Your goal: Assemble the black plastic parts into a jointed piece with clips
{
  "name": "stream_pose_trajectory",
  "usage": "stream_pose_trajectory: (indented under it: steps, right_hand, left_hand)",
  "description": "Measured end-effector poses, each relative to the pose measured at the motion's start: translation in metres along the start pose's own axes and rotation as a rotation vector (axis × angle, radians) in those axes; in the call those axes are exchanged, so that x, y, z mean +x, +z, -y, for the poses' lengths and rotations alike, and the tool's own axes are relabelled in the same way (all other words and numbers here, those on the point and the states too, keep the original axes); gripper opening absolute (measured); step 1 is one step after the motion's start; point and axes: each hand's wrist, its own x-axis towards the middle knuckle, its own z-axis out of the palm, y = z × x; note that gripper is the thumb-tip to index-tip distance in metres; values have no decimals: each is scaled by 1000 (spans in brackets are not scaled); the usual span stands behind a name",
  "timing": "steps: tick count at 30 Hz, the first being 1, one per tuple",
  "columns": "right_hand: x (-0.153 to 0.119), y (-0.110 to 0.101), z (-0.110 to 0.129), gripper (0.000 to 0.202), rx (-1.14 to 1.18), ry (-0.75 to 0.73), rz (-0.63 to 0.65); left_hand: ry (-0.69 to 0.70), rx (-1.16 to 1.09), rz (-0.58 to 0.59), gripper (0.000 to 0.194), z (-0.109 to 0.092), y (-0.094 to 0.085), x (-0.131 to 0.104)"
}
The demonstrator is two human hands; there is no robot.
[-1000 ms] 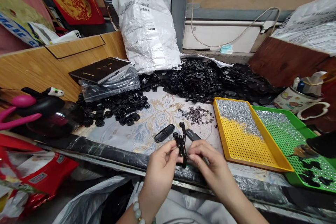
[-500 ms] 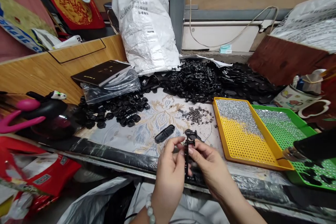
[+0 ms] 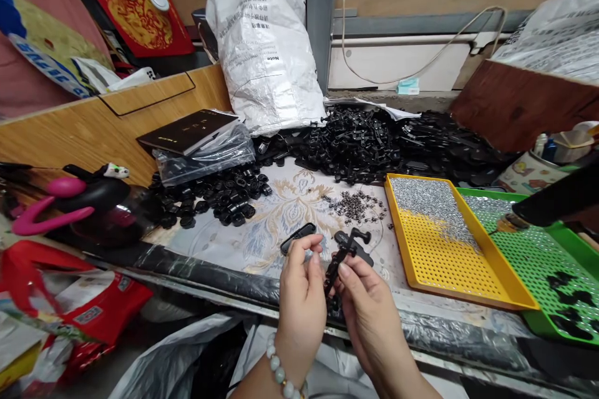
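Head view: black part (image 3: 345,254) is lower centre of the frame, between the hands. Half a second ago it stood upright; now tilted, upper end leaning right. Right hand (image 3: 369,302), lower right of centre, has thumb and index fingers clamped on it. Left hand (image 3: 302,293), lower centre: thumb and index spread apart, lifted off compared with the earlier frame; can't tell whether its other fingers touch the part's lower end, view is blocked. Black-handled tool (image 3: 556,193) at right edge now sits higher, tip over green tray (image 3: 538,255); before, it was at yellow tray (image 3: 449,274)'s lower right corner. Part looks slim, dark, with a rounded knob sticking out upper right. Oval shell (image 3: 294,237) lies on worktop (image 3: 253,249) just behind left hand, partly covered.
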Motion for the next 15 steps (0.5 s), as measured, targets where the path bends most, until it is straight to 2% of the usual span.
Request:
stream_pose_trajectory:
  steps: [4, 10, 15]
  right_hand:
    - [2, -4, 1, 36, -28, -41, 4]
    - [-4, -1, -10, 40, -66, -89, 12]
    - [2, -1, -6, 42, -28, -74, -26]
  left_hand:
    - [-48, -57, 61, 28, -1, 2, -4]
    - [45, 12, -53, 27, -1, 3, 3]
    - [53, -18, 20, 25, 0, 2, 2]
